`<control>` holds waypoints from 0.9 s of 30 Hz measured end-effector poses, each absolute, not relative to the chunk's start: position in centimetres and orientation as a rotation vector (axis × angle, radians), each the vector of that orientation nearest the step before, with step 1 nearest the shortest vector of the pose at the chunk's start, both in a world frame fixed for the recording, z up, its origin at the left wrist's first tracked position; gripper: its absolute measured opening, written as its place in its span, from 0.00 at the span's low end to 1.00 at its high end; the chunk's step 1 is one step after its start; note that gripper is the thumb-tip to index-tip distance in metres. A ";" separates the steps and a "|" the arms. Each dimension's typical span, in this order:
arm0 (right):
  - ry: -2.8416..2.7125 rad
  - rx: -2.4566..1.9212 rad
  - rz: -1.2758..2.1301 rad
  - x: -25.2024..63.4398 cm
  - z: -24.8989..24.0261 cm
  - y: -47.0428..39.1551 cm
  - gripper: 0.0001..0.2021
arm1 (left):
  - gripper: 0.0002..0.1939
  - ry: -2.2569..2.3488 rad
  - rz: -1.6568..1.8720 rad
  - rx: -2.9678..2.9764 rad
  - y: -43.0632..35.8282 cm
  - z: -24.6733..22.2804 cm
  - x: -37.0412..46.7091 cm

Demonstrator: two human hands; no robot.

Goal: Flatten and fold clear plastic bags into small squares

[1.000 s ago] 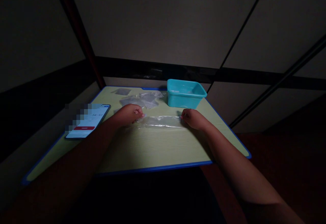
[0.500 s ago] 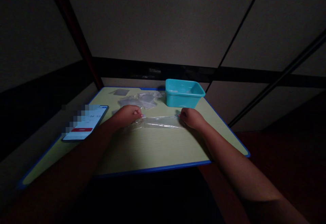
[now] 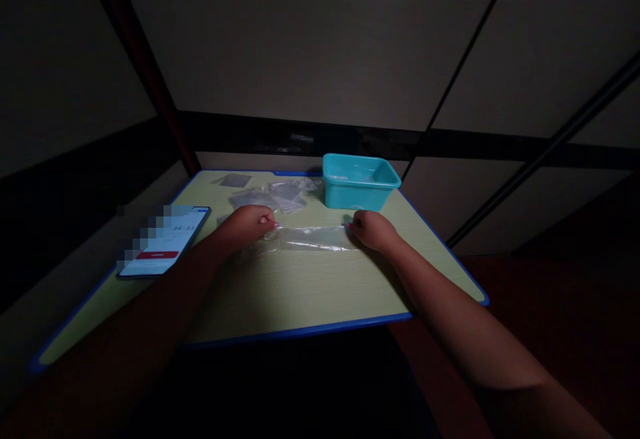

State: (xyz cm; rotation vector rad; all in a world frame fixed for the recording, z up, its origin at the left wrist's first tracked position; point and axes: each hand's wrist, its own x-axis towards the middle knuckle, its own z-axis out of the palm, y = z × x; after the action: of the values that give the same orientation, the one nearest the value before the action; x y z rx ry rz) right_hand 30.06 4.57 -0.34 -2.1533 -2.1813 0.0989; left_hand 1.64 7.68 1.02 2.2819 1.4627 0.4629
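A clear plastic bag point(image 3: 316, 238) is stretched sideways just above the table, one end in each hand. My left hand point(image 3: 253, 221) is closed, pinching the bag's left end between thumb and fingers. At the opposite end my right hand point(image 3: 371, 228) is closed too, its fingertips pinching the plastic. Several more clear plastic bags point(image 3: 287, 194) lie loosely piled behind my left hand. Some of that pile is hidden by the hand. Behind my right hand stands a turquoise plastic basket point(image 3: 356, 196), with something pale and hard to make out inside.
The pale yellow table point(image 3: 300, 299) has a blue edge. A phone point(image 3: 165, 242) with a lit screen lies at the left, beside my left forearm. Thin flat greyish sheets point(image 3: 235, 180) lie at the back left corner. A panelled wall point(image 3: 310, 46) rises behind the table.
Both hands keep hold of the bag and stay nearly still. The whole view has shifted very slightly; the bag looks a little flatter between the hands.
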 end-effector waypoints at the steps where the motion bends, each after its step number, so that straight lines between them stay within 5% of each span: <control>1: -2.185 -2.160 0.091 30.0 -0.3 4.5 0.14 | 0.11 1.462 0.461 2.297 7.7 1.0 1.6; 15: -2.086 -2.325 -0.113 29.4 0.0 3.3 0.17 | 0.12 1.448 0.419 2.378 8.3 0.3 1.3; 21: -2.289 -1.809 -0.292 28.1 0.3 1.8 0.21 | 0.12 1.451 0.416 2.389 8.4 0.0 1.3; 27: -2.681 -1.525 0.015 26.4 -1.1 1.0 0.28 | 0.13 1.464 0.409 2.391 8.1 0.1 1.4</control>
State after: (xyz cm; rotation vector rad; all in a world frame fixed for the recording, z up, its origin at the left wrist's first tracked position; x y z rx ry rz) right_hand 26.39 0.98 -1.06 -1.5246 -2.6813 0.0151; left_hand 1.37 8.15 0.11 2.3908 1.4644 0.4089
